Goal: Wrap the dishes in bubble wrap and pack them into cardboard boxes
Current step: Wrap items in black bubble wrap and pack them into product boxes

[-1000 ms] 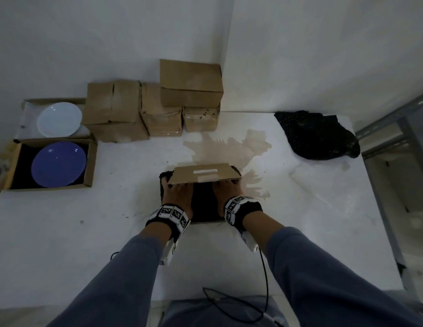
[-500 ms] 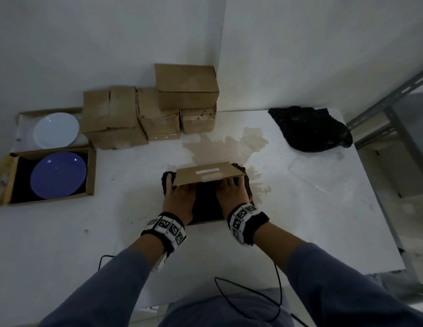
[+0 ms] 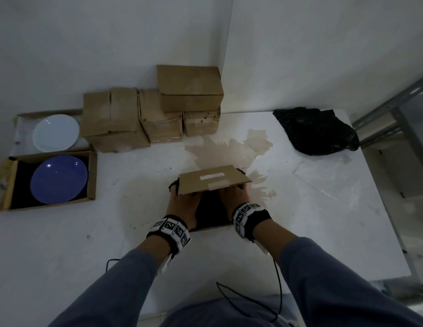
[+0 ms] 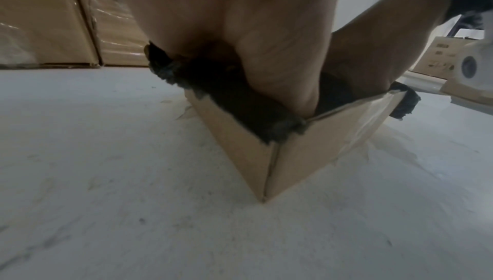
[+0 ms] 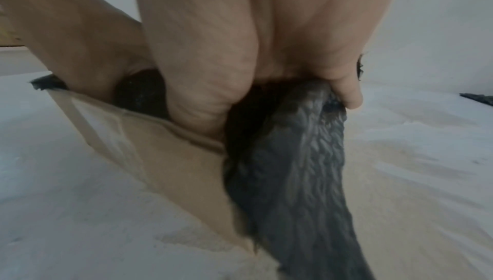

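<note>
The head view looks steeply down from above and behind both hands, far enough to take in the whole table [image 3: 323, 220] and the wall corner beyond. The left wrist view sits low and very near the left hand [image 4: 240, 21], facing along it toward the box [image 4: 306, 158]. The right wrist view sits equally close under the right hand [image 5: 240, 31], facing forward. All three views share the box.

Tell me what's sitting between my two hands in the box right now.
In the head view, only black bubble wrap shows between the left hand and right hand, lining the open cardboard box. No dish shows there.
</note>
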Tool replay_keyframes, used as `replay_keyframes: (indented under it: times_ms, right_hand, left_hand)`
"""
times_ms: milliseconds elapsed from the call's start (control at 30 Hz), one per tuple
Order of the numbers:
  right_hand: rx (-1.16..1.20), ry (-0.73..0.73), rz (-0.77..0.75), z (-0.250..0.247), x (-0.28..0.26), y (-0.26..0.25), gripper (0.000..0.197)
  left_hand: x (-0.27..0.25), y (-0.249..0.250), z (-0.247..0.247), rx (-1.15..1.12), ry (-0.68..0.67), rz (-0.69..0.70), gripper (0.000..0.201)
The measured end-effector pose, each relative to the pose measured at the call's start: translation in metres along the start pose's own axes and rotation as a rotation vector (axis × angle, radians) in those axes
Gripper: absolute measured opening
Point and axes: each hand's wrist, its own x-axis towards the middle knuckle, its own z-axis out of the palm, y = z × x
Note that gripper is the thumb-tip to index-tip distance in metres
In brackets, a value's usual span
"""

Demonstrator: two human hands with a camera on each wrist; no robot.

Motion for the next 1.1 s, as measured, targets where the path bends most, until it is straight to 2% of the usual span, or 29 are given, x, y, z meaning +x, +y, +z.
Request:
replay_keyframes:
  times_ms: [267, 367, 433, 500, 567, 633, 733, 800, 867, 933, 1033, 1100]
  right_hand:
    - [0.016, 0.031, -0.031, -0.005, -0.005, 0.002, 0.072]
    - [-0.052, 0.124, -0.076, -0.007, -0.011, 0.002, 0.073]
    - [-0.112, 0.129, -0.085, -0.008, -0.019, 0.002, 0.073]
    - [-0.128, 0.164, -0.081, -0.008, -0.03, 0.0, 0.067]
    - [-0.083, 0.215, -0.078, -0.008, -0.04, -0.005, 0.057]
    - [0.034, 0.215, -0.08, -0.006, -0.041, -0.01, 0.056]
    - [0.358, 0.133, 0.001, -0.005, -0.036, -0.016, 0.075]
    - [0.491, 0.113, 0.057, -0.007, -0.032, -0.022, 0.08]
    - [0.598, 0.11, 0.072, -0.01, -0.03, -0.023, 0.078]
    - [0.704, 0.085, 0.087, -0.013, -0.028, -0.019, 0.077]
    - [0.746, 0.022, 0.096, -0.016, -0.025, -0.012, 0.079]
    - [0.77, 0.0, 0.095, -0.017, -0.022, -0.012, 0.081]
  left_hand:
    - [-0.003, 0.004, -0.002, -0.068, -0.034, -0.013, 0.105]
    - [-0.008, 0.013, -0.003, -0.059, -0.059, -0.078, 0.106]
    - [-0.014, 0.019, -0.003, -0.062, -0.06, -0.117, 0.099]
    - [-0.021, 0.024, -0.003, -0.038, 0.011, -0.126, 0.088]
    - [-0.03, 0.027, -0.003, 0.006, 0.096, -0.11, 0.084]
    - [-0.035, 0.03, -0.004, -0.021, 0.095, -0.088, 0.083]
    - [-0.03, 0.036, -0.008, -0.413, 0.048, -0.145, 0.077]
    - [-0.022, 0.042, -0.011, -0.638, 0.068, -0.183, 0.07]
    - [-0.016, 0.048, -0.013, -0.755, 0.099, -0.212, 0.067]
    - [-0.013, 0.048, -0.017, -0.848, 0.076, -0.279, 0.062]
    - [-0.008, 0.043, -0.023, -1.003, 0.02, -0.437, 0.051]
    - [-0.003, 0.039, -0.025, -1.097, 0.036, -0.501, 0.041]
